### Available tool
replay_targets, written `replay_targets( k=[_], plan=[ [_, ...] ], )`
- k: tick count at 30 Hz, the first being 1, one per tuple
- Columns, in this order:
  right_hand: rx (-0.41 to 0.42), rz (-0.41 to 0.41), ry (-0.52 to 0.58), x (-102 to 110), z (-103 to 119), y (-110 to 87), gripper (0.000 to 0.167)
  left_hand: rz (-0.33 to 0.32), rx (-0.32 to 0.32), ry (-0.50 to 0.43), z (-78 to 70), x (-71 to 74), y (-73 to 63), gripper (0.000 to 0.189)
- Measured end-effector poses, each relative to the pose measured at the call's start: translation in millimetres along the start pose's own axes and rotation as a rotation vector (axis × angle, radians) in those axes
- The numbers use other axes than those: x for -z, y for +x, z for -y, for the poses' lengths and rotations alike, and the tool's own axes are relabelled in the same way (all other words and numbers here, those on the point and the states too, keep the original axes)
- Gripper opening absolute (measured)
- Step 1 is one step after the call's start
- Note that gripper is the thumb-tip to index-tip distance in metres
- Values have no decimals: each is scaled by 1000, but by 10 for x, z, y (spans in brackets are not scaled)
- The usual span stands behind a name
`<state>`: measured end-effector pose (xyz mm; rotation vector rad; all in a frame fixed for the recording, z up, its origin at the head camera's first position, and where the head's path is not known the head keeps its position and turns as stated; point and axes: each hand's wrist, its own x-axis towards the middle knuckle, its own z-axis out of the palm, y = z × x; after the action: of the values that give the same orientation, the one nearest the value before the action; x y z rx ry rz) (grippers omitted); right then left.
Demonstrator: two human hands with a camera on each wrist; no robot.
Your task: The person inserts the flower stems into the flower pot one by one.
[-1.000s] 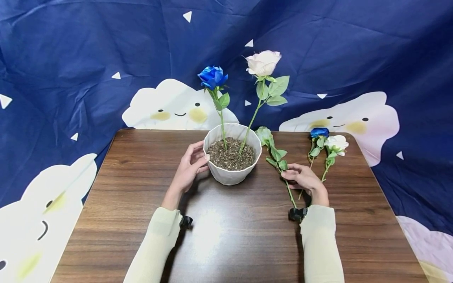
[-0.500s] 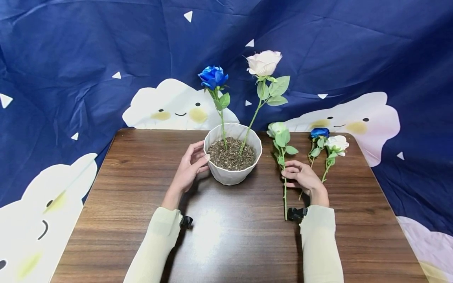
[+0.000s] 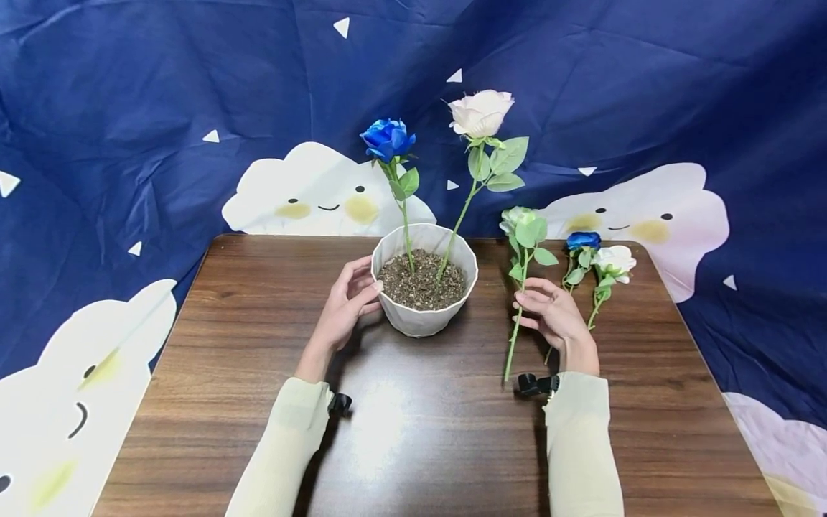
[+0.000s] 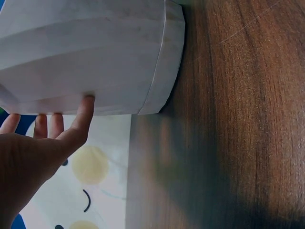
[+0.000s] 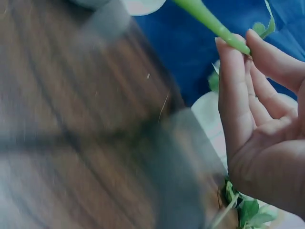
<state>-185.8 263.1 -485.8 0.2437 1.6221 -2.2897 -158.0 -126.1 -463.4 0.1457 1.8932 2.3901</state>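
A white faceted flowerpot (image 3: pixel 423 323) filled with dark soil (image 3: pixel 413 283) stands on the table, holding an upright blue rose (image 3: pixel 388 140) and a pale pink rose (image 3: pixel 481 113) that leans right. My left hand (image 3: pixel 345 305) rests against the pot's left side; in the left wrist view its fingertips touch the outer wall (image 4: pixel 95 57). To the pot's right, my right hand (image 3: pixel 554 316) pinches the stem of a pale green-white rose (image 3: pixel 519 219) between thumb and fingertips. Its bloom points up and away, and the lower stem (image 5: pixel 209 19) slants toward me, lifted off the table.
Another blue rose (image 3: pixel 583 241) and a white rose (image 3: pixel 615 263) lie at the table's back right, just beyond my right hand. A dark blue cloth with clouds (image 3: pixel 323 194) hangs behind the brown wooden table (image 3: pixel 439 445).
My right hand has raised the green-white rose and turned it from leaning left to near upright, its bloom now farther right and its stem end tipped left. The left hand and pot stay put.
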Motion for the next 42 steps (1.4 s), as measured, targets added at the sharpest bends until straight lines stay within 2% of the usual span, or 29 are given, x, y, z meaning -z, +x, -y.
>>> replay_targets(
  k=[5, 14, 24, 36, 42],
  plan=[
    [87, -4, 135, -108, 67, -15, 23, 0, 4, -2, 0, 6, 3, 53],
    [209, -36, 214, -250, 226, -64, 23, -1, 11, -4, -6, 1, 12, 54],
    [288, -68, 327, -344, 322, -107, 26, 0, 11, -6, -4, 10, 17, 54],
    [441, -140, 324, -574, 576, -201, 29, -1, 18, -7, -13, -5, 6, 54],
    [487, -180, 345, -709, 703, -242, 31, -1, 21, -10, -5, 4, 14, 54]
  ],
)
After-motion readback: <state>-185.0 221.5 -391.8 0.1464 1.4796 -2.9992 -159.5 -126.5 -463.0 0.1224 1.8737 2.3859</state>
